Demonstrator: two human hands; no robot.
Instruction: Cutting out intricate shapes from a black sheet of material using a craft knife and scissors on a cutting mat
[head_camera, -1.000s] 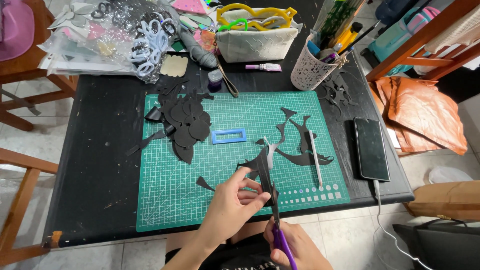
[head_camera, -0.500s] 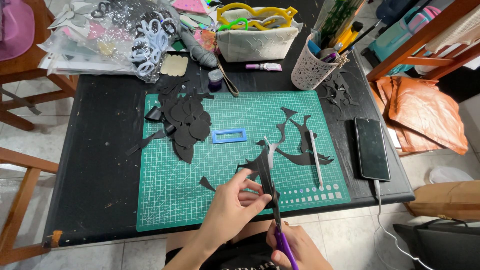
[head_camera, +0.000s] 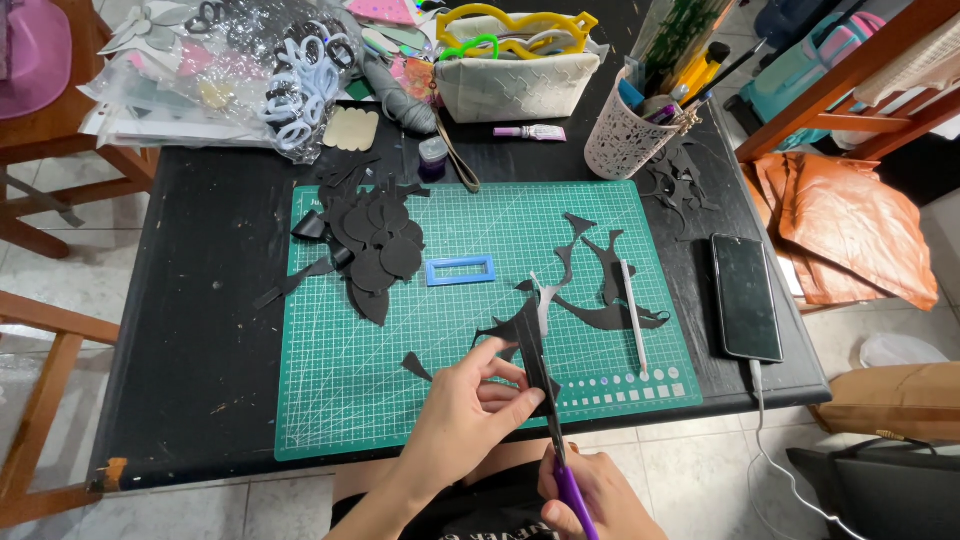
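Since a second ago very little has shifted: the left hand (head_camera: 470, 405) has turned the black paper piece (head_camera: 527, 335) slightly and the blades of the purple-handled scissors (head_camera: 560, 450) sit a touch further along its edge, so the cutting looks to be creeping forward in small bites, not finishing. The left hand is closed in a pinch on the paper, thumb over fingers, holding it above the near edge of the green cutting mat (head_camera: 470, 400). The right hand (head_camera: 600, 495) is wrapped around the scissor handles at the bottom of the view; its fingers are partly cut off by the frame. Everything else on the black table (head_camera: 190, 330) lies as before: a pile of black cut-outs (head_camera: 375, 240) at the mat's left, a small blue rectangular frame (head_camera: 460, 270) mid-mat, more black offcuts (head_camera: 610, 290) and a white stick (head_camera: 633, 310) to the right, and a dark phone (head_camera: 745, 295) on its cable. At the far edge stand a white perforated pen cup (head_camera: 625, 135), a white pouch (head_camera: 515, 85) and a clear bag of shapes (head_camera: 230, 70).
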